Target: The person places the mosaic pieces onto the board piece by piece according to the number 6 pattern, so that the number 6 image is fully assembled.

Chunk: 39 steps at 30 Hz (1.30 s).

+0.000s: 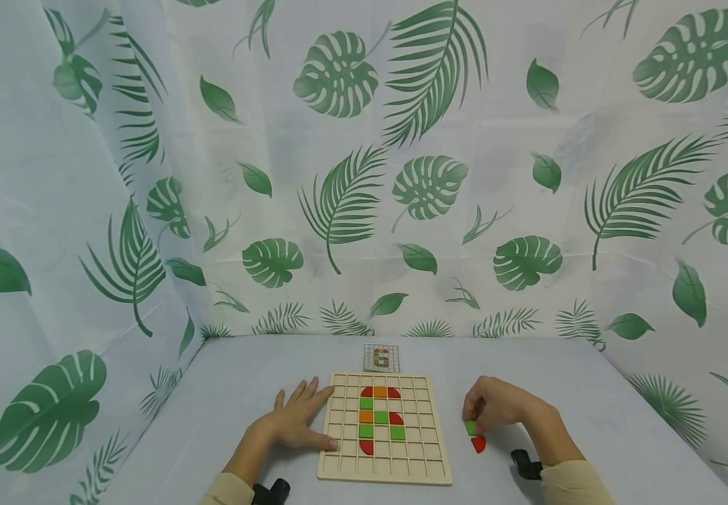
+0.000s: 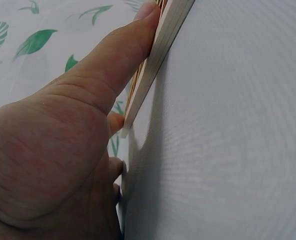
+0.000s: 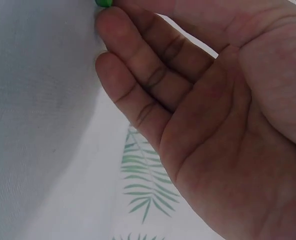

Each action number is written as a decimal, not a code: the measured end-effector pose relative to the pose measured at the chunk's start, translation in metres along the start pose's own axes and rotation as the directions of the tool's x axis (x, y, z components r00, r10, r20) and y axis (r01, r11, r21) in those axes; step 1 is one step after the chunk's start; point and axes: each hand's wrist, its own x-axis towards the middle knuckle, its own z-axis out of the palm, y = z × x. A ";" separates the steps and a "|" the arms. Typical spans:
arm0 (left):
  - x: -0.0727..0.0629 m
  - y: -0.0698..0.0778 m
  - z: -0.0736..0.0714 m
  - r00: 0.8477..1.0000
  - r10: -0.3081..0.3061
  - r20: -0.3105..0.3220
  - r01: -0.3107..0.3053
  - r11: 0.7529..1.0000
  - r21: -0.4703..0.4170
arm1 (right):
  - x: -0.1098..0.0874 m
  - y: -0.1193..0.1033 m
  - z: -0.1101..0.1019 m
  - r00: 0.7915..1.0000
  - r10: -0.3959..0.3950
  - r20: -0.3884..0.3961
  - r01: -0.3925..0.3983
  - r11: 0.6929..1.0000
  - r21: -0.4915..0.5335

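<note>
A wooden grid board (image 1: 408,471) lies on the table with red quarter-round, orange square and green square tiles set in its cells. My left hand (image 1: 294,419) is spread along the board's left side, its thumb and fingertips on the edge. In the left wrist view the thumb (image 2: 113,60) reaches onto the rim of the board (image 2: 155,65). To the right of the board, my right hand (image 1: 496,403) pinches a green tile (image 1: 470,426) low over the table. Just in front of that tile lies a red tile (image 1: 478,444). Only a corner of the green tile (image 3: 104,2) shows in the right wrist view.
A small card (image 1: 370,358) printed with a coloured grid pattern lies behind the board. The pale table (image 1: 238,365) meets a leaf-printed curtain (image 1: 351,280) at the back and sides. Black wrist devices (image 1: 526,464) sit under both forearms.
</note>
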 end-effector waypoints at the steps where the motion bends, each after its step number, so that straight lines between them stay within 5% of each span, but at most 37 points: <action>1: 0.000 0.000 0.000 1.000 -0.002 -0.001 0.002 1.000 0.001 | 0.000 -0.001 0.000 1.000 0.003 -0.003 -0.003 1.000 -0.002; 8: -0.001 0.001 0.000 1.000 -0.009 0.003 0.009 1.000 -0.006 | 0.002 -0.006 0.002 1.000 0.007 -0.001 -0.007 1.000 -0.001; 39: -0.001 -0.001 -0.001 1.000 0.003 0.008 -0.003 1.000 -0.015 | 0.014 -0.009 0.000 0.978 -0.205 -0.039 0.207 0.976 0.062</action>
